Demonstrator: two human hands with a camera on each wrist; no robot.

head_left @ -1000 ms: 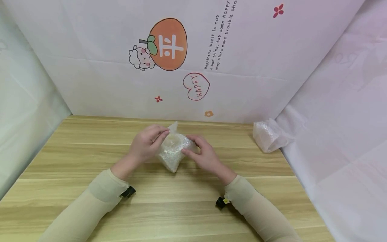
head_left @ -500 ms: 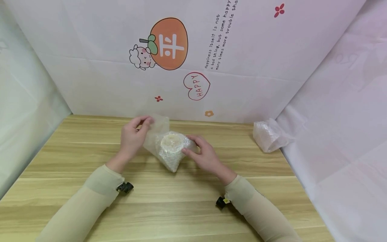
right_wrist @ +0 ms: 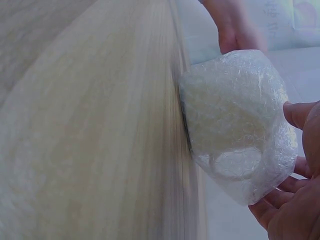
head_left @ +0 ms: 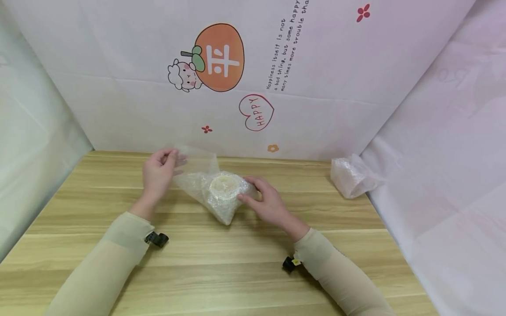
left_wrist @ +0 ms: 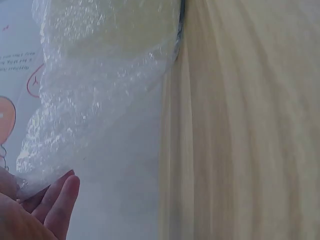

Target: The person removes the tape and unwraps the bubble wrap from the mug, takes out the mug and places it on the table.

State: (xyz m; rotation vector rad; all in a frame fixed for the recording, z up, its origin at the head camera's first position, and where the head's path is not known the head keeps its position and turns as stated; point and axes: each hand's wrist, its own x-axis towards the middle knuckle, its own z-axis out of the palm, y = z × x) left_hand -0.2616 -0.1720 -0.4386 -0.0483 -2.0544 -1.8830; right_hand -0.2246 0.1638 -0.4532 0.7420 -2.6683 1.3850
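A pale, round-topped object (head_left: pixel 224 186) sits on the table, wrapped in clear bubble wrap (head_left: pixel 226 208); its exact kind is blurred by the plastic. My right hand (head_left: pixel 269 204) holds the bundle from the right, thumb on the near side and fingers round the far side. In the right wrist view the bundle (right_wrist: pixel 230 110) lies between thumb and fingers, with a ring shape showing at its end. Off to the left, my left hand (head_left: pixel 158 175) pinches the pulled-out end of the wrap. The left wrist view shows this sheet (left_wrist: pixel 90 115) stretching from the fingertips to the bundle.
Another crumpled piece of bubble wrap (head_left: pixel 352 177) lies at the table's right back edge. A printed white cloth (head_left: pixel 316 87) stands behind the wooden table (head_left: pixel 221 272), and plain cloth walls rise on both sides.
My left hand has moved left and slightly back, drawing the wrap's end out from over the round top into a wide sheet. My right hand has stayed on the bundle.
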